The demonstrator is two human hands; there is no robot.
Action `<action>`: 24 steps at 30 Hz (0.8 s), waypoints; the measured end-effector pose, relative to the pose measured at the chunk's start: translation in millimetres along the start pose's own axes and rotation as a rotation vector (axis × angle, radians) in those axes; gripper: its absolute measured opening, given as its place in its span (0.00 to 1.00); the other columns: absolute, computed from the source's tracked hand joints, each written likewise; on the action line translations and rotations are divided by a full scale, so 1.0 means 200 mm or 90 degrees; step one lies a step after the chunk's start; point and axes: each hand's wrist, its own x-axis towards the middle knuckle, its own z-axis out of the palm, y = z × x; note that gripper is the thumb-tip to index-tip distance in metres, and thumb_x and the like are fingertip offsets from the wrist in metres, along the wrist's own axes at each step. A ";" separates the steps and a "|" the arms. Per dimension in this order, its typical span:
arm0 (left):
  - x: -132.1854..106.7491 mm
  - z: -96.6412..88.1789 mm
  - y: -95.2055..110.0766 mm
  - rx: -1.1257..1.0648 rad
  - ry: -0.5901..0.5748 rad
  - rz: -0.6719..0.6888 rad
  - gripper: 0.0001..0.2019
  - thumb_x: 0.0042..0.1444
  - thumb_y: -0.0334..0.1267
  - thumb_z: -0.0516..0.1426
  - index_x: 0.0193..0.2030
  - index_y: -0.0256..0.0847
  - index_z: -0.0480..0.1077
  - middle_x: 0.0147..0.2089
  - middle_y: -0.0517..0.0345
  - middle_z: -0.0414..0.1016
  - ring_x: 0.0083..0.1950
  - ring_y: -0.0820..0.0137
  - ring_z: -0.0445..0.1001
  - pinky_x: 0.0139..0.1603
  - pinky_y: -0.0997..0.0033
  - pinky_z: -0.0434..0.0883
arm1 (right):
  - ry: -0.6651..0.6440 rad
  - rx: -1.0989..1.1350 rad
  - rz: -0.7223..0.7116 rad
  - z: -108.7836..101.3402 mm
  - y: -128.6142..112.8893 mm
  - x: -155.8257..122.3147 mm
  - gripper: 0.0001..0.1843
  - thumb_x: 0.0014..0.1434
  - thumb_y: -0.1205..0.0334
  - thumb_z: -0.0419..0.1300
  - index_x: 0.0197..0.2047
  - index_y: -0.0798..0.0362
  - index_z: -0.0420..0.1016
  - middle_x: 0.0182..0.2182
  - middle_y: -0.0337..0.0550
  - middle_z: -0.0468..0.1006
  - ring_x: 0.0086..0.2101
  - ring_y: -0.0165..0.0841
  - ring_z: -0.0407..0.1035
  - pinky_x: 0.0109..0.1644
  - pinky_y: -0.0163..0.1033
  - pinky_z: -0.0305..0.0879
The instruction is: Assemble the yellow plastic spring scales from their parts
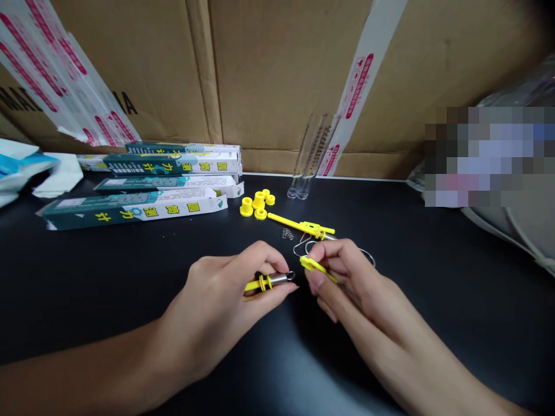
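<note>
My left hand (225, 303) is closed round a short yellow rod (265, 282) with a metal spring end that pokes out towards the right. My right hand (347, 277) pinches a small flat yellow piece (314, 266) just to the right of that metal end; the two parts are close but apart. Both hands hover low over a black table (87, 289). Thin wire hooks (303, 247) lie just behind my right fingers.
Behind the hands lie a long yellow rod (299, 224), a tiny spring (287, 233), several yellow caps (258, 205) and two clear tubes (310, 156) leaning on a cardboard wall (269, 75). Several long printed boxes (143, 190) are stacked at the left. A plastic bag (511, 231) sits at the right.
</note>
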 end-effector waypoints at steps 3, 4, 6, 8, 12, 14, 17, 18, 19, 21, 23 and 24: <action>0.00 0.00 0.00 -0.035 -0.011 -0.011 0.13 0.54 0.29 0.66 0.40 0.49 0.70 0.33 0.80 0.80 0.33 0.83 0.80 0.35 0.90 0.68 | -0.054 0.007 0.014 0.00 -0.01 0.01 0.05 0.72 0.59 0.48 0.49 0.45 0.61 0.28 0.31 0.69 0.24 0.28 0.61 0.27 0.32 0.60; 0.00 0.00 0.01 -0.046 -0.014 -0.014 0.13 0.54 0.29 0.66 0.40 0.49 0.70 0.33 0.81 0.80 0.33 0.84 0.80 0.35 0.91 0.68 | -0.066 0.007 0.015 0.00 -0.01 0.01 0.06 0.71 0.58 0.49 0.50 0.45 0.62 0.26 0.31 0.68 0.23 0.28 0.60 0.27 0.32 0.58; 0.00 -0.01 0.02 -0.061 -0.017 -0.024 0.12 0.53 0.29 0.66 0.40 0.49 0.70 0.33 0.80 0.80 0.32 0.84 0.79 0.33 0.92 0.68 | -0.067 0.010 0.021 0.00 -0.02 0.01 0.06 0.71 0.57 0.51 0.48 0.46 0.67 0.24 0.30 0.67 0.22 0.28 0.58 0.25 0.33 0.56; 0.01 -0.01 0.02 -0.074 -0.015 -0.035 0.11 0.52 0.29 0.65 0.38 0.48 0.71 0.31 0.79 0.79 0.30 0.84 0.77 0.31 0.92 0.68 | -0.059 0.020 0.035 0.00 -0.01 0.02 0.07 0.70 0.56 0.53 0.44 0.47 0.70 0.24 0.32 0.69 0.22 0.28 0.59 0.26 0.34 0.56; 0.02 -0.02 0.03 -0.160 -0.028 -0.072 0.07 0.53 0.30 0.64 0.37 0.45 0.74 0.30 0.73 0.80 0.28 0.82 0.77 0.30 0.90 0.70 | -0.052 0.076 0.069 -0.01 -0.01 0.04 0.10 0.69 0.54 0.54 0.41 0.48 0.74 0.28 0.36 0.73 0.27 0.30 0.64 0.29 0.34 0.59; 0.04 -0.02 0.02 -0.252 -0.059 -0.121 0.06 0.54 0.31 0.64 0.38 0.44 0.76 0.33 0.69 0.82 0.32 0.78 0.80 0.34 0.87 0.73 | -0.046 0.119 0.082 -0.01 -0.01 0.05 0.11 0.68 0.53 0.55 0.42 0.48 0.75 0.29 0.36 0.73 0.29 0.30 0.64 0.31 0.34 0.60; 0.08 -0.05 0.00 -0.398 -0.165 -0.247 0.08 0.54 0.34 0.65 0.41 0.40 0.76 0.30 0.63 0.82 0.27 0.75 0.79 0.25 0.84 0.73 | -0.042 0.178 0.077 -0.01 -0.01 0.06 0.11 0.68 0.53 0.56 0.40 0.48 0.76 0.30 0.35 0.73 0.31 0.30 0.64 0.34 0.34 0.61; 0.09 -0.06 -0.01 -0.437 -0.211 -0.282 0.09 0.54 0.36 0.66 0.42 0.39 0.75 0.29 0.62 0.82 0.25 0.75 0.78 0.21 0.84 0.71 | -0.042 0.190 0.074 -0.01 -0.01 0.06 0.11 0.68 0.53 0.56 0.40 0.48 0.77 0.30 0.35 0.73 0.31 0.30 0.64 0.35 0.34 0.60; 0.11 -0.07 -0.02 -0.469 -0.256 -0.306 0.10 0.53 0.36 0.67 0.42 0.39 0.75 0.28 0.61 0.82 0.24 0.75 0.77 0.20 0.84 0.70 | -0.041 0.201 0.073 -0.01 -0.01 0.06 0.11 0.67 0.53 0.57 0.40 0.48 0.77 0.29 0.35 0.73 0.30 0.30 0.63 0.35 0.34 0.60; 0.14 -0.09 -0.04 -0.517 -0.327 -0.326 0.11 0.53 0.37 0.67 0.42 0.39 0.74 0.30 0.59 0.84 0.28 0.72 0.80 0.24 0.83 0.74 | -0.031 0.220 0.078 -0.01 -0.01 0.07 0.10 0.67 0.54 0.58 0.40 0.48 0.77 0.29 0.34 0.73 0.30 0.29 0.62 0.34 0.34 0.59; 0.15 -0.11 -0.06 -0.537 -0.373 -0.331 0.12 0.52 0.35 0.68 0.42 0.39 0.73 0.36 0.56 0.85 0.34 0.69 0.83 0.31 0.79 0.78 | -0.018 0.242 0.082 -0.01 -0.01 0.07 0.09 0.66 0.54 0.59 0.39 0.48 0.77 0.29 0.34 0.73 0.29 0.29 0.62 0.33 0.33 0.58; 0.16 -0.11 -0.06 -0.535 -0.389 -0.330 0.13 0.52 0.35 0.68 0.42 0.39 0.72 0.37 0.56 0.85 0.35 0.68 0.83 0.32 0.78 0.79 | -0.017 0.253 0.084 -0.01 -0.02 0.07 0.09 0.65 0.55 0.60 0.38 0.49 0.77 0.30 0.34 0.74 0.29 0.28 0.62 0.33 0.33 0.58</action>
